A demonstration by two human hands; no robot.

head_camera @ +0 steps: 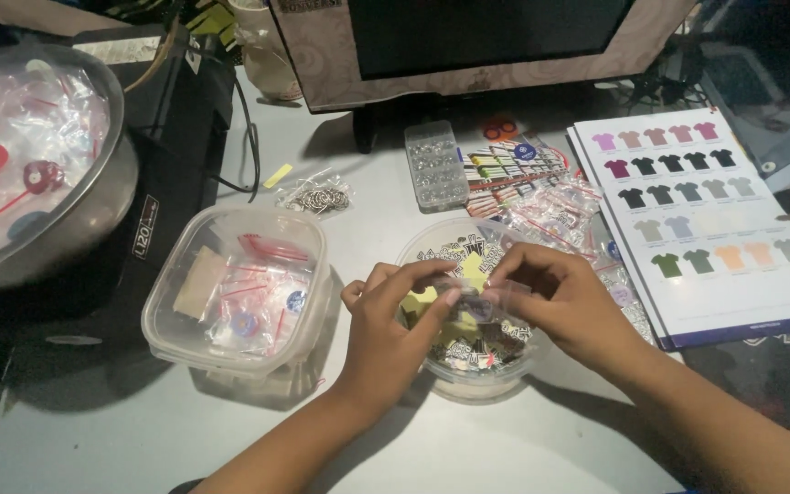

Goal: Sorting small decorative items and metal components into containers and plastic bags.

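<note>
My left hand (386, 334) and my right hand (564, 306) meet over a round clear tub (468, 380) full of small printed stickers and yellow pieces. Between the fingertips of both hands is a small clear plastic bag (473, 300) with something dark inside. Both hands pinch its edges just above the tub's contents.
A square clear container (235, 288) with small bagged items sits to the left. A steel bowl (93, 215) of plastic bags is at far left. Loose small bags (550, 215), a clear bead box (436, 166), metal rings (314, 197) and a shirt colour chart (706, 220) lie behind and right.
</note>
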